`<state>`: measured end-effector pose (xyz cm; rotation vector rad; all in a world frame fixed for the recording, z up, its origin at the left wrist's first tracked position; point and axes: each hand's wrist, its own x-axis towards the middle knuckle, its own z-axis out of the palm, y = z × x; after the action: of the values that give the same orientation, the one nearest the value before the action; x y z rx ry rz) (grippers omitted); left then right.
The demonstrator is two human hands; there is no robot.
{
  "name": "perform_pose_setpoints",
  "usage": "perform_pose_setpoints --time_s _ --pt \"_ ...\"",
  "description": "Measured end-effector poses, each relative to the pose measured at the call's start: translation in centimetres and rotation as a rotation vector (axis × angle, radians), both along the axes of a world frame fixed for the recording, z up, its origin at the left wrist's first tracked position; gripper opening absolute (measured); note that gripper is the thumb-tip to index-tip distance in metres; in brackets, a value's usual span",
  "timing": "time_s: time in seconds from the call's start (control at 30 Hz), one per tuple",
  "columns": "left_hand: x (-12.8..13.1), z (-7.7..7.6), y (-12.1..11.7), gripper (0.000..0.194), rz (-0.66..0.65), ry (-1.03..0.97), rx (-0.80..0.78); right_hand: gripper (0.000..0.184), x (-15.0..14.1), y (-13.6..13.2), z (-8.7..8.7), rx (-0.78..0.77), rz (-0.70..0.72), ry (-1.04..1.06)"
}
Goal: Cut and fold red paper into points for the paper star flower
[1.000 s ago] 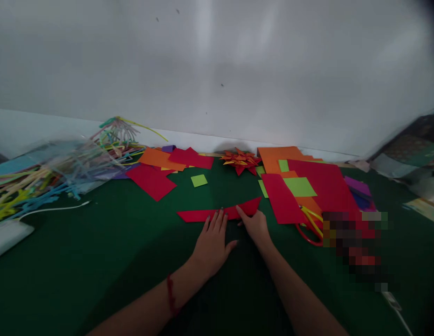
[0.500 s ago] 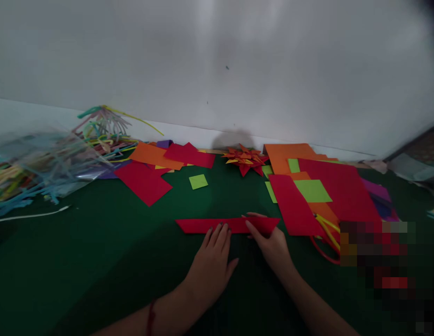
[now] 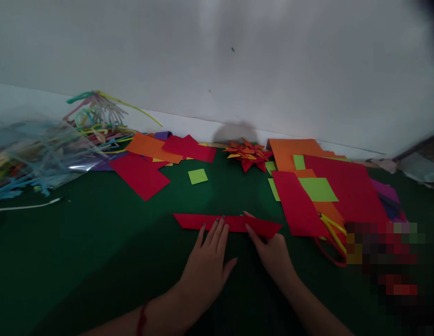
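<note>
A long folded strip of red paper [image 3: 237,223] with slanted ends lies across the green tabletop in front of me. My left hand [image 3: 210,256] rests on its middle, fingers stretched out with the tips on the paper and the thumb apart. Near the strip's right end, my right hand [image 3: 269,252] pinches it, with the thumb on top and the fingers partly hidden behind the paper. Beyond the strip sits a small lime-green square [image 3: 197,176]. A spiky red and orange paper flower [image 3: 248,154] stands farther back, by the wall.
Red sheets [image 3: 346,186], orange sheets [image 3: 293,151] and scissors [image 3: 334,233] with yellow and red parts lie on the right. At the left are a clear plastic bag [image 3: 45,144], colourful pipe cleaners [image 3: 105,112] and another red sheet [image 3: 143,175]. A white wall [image 3: 189,56] rises behind. The lower right is pixelated.
The strip's right end now tilts slightly downward, and my right hand sits a little lower. My left fingers have spread and shifted slightly left. The view has also shifted slightly.
</note>
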<state>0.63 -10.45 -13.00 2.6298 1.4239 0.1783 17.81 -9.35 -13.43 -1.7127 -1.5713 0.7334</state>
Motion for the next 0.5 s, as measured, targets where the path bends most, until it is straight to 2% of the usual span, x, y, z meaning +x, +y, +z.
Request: perform_pose_setpoints --time_s 0.1,0.27,0.37,0.5 --pt "-0.1 0.0 0.1 0.057 -0.003 0.014 -0.001 0.033 0.0 -0.4 0.0 0.161 0.070 -0.078" --pt "-0.3 0.1 0.3 0.060 -0.024 0.026 -0.032 0.041 0.3 -1.2 0.4 0.367 0.393 -0.248" --pt "-0.4 -0.2 0.2 0.059 -0.028 0.011 -0.033 0.043 0.2 -1.4 0.6 0.377 0.486 -0.377" --pt "-0.5 -0.4 0.0 0.057 -0.030 -0.007 -0.015 0.046 -0.2 -1.5 0.7 0.332 0.539 -0.463"
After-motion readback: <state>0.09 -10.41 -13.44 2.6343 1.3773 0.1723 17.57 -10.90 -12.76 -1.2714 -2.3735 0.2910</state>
